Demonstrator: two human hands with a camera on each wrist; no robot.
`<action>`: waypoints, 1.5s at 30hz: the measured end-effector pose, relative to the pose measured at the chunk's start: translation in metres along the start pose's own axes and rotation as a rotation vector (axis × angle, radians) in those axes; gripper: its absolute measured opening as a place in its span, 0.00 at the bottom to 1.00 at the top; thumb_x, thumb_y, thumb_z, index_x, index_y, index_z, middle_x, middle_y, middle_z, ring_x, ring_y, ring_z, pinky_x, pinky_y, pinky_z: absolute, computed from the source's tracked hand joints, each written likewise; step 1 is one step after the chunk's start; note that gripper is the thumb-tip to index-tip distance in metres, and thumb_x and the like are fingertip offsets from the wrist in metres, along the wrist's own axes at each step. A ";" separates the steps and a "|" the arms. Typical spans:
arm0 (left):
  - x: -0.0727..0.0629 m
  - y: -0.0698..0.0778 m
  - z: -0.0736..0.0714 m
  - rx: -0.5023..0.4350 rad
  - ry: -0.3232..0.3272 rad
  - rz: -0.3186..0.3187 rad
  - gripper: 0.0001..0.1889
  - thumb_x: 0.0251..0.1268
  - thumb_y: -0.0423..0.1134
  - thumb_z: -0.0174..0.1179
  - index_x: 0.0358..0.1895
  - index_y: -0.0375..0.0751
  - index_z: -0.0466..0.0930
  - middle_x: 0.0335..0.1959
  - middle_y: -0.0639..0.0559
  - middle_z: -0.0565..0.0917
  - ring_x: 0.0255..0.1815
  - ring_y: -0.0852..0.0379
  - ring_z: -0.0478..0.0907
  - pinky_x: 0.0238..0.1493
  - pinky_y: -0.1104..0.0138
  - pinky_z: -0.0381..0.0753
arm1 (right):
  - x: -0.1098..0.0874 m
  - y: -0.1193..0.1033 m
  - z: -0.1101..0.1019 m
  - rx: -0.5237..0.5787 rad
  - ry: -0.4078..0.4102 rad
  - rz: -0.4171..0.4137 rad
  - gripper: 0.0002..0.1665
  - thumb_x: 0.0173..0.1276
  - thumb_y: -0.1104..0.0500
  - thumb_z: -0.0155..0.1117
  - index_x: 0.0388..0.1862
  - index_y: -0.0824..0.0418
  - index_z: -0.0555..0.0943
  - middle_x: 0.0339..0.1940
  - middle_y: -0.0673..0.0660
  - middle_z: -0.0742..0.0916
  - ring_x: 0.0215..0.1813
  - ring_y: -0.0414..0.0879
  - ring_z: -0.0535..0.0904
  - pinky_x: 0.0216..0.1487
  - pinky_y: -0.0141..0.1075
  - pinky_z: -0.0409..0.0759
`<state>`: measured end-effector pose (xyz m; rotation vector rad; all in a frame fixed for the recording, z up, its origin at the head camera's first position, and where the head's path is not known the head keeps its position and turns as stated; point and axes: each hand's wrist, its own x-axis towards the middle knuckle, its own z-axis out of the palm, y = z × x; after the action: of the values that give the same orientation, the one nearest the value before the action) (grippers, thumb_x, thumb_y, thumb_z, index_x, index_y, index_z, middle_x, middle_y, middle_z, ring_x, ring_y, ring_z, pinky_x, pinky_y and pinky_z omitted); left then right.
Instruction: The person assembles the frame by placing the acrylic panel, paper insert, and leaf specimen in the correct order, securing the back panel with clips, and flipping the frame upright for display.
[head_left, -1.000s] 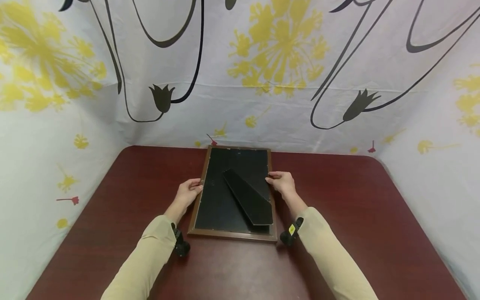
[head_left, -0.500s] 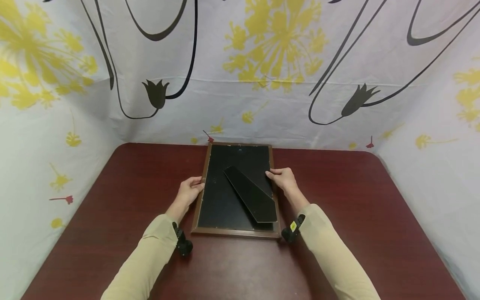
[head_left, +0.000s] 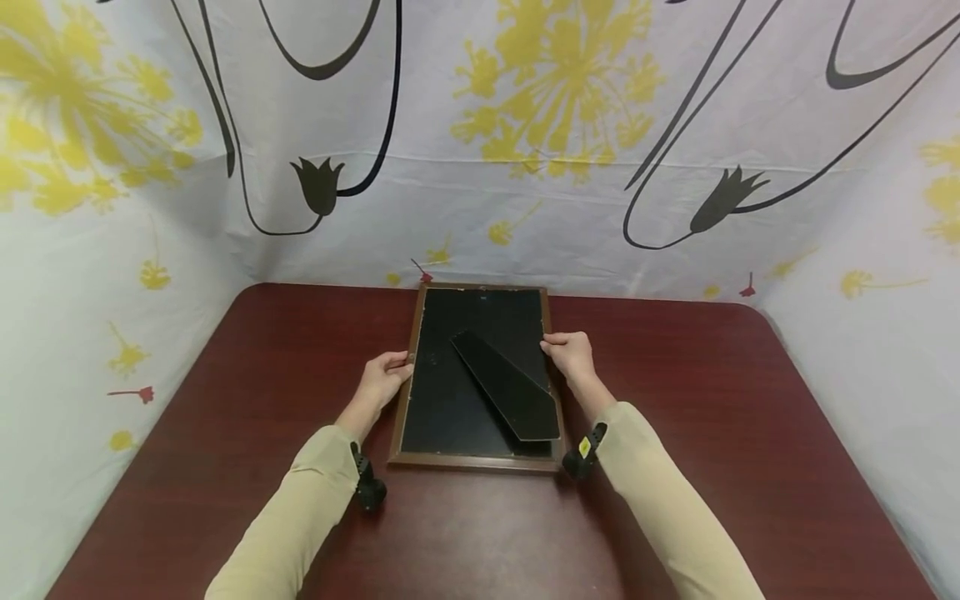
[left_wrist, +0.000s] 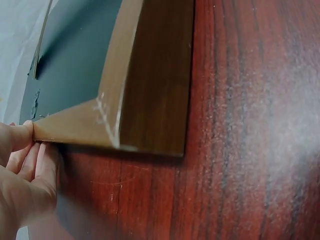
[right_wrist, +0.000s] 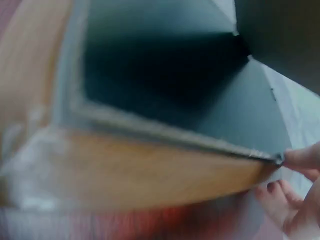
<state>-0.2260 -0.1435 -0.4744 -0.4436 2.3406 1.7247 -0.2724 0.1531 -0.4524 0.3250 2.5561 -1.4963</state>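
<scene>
A picture frame (head_left: pixel 480 462) with a brown wooden rim lies face down on the table. Its black backing board (head_left: pixel 442 408) faces up, and a black easel stand (head_left: pixel 517 396) slants across it, its wide end raised off the board. My left hand (head_left: pixel 378 383) pinches the left rim, thumb on top and fingers below, as the left wrist view shows at the rim (left_wrist: pixel 75 125). On the opposite side my right hand (head_left: pixel 573 358) grips the right rim. In the right wrist view its thumb (right_wrist: pixel 300 157) sits at the board's edge, fingers under the wood.
The dark red wooden table (head_left: pixel 712 433) extends on both sides and in front of the frame. A white cloth (head_left: pixel 562 233) with yellow and grey plant prints hangs behind and along both sides. Black cameras are strapped over the beige sleeves (head_left: pixel 300 500).
The frame has shifted slightly right, with both hands on its rims. The right thumb, earlier overlapping the board, now sits out at the right edge.
</scene>
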 end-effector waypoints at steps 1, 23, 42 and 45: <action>0.000 0.001 0.000 0.001 0.003 0.003 0.22 0.65 0.32 0.52 0.63 0.35 0.65 0.61 0.36 0.70 0.62 0.44 0.69 0.62 0.56 0.70 | 0.000 0.000 0.000 -0.063 -0.002 -0.044 0.18 0.67 0.63 0.55 0.54 0.66 0.76 0.62 0.66 0.74 0.59 0.58 0.73 0.58 0.46 0.75; -0.005 -0.001 0.002 0.006 -0.002 0.011 0.22 0.67 0.34 0.50 0.64 0.37 0.63 0.64 0.38 0.67 0.64 0.43 0.66 0.64 0.54 0.68 | -0.015 0.016 -0.023 -0.197 -0.392 -0.084 0.45 0.62 0.66 0.59 0.71 0.70 0.46 0.68 0.72 0.63 0.66 0.63 0.63 0.62 0.50 0.70; 0.001 -0.002 -0.004 -0.011 -0.073 -0.008 0.24 0.68 0.36 0.48 0.66 0.37 0.59 0.65 0.38 0.66 0.67 0.45 0.63 0.67 0.55 0.63 | -0.018 0.037 -0.026 0.228 -0.230 0.143 0.26 0.67 0.59 0.56 0.63 0.62 0.69 0.63 0.65 0.73 0.40 0.36 0.80 0.45 0.34 0.82; 0.002 -0.003 -0.004 0.010 -0.096 -0.016 0.24 0.69 0.37 0.48 0.66 0.37 0.58 0.65 0.39 0.65 0.67 0.45 0.62 0.67 0.55 0.62 | -0.019 0.040 -0.024 0.257 -0.210 0.174 0.25 0.66 0.59 0.57 0.63 0.60 0.70 0.63 0.64 0.74 0.39 0.35 0.80 0.43 0.33 0.82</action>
<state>-0.2270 -0.1481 -0.4772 -0.3674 2.2716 1.6878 -0.2438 0.1914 -0.4692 0.3887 2.1214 -1.6942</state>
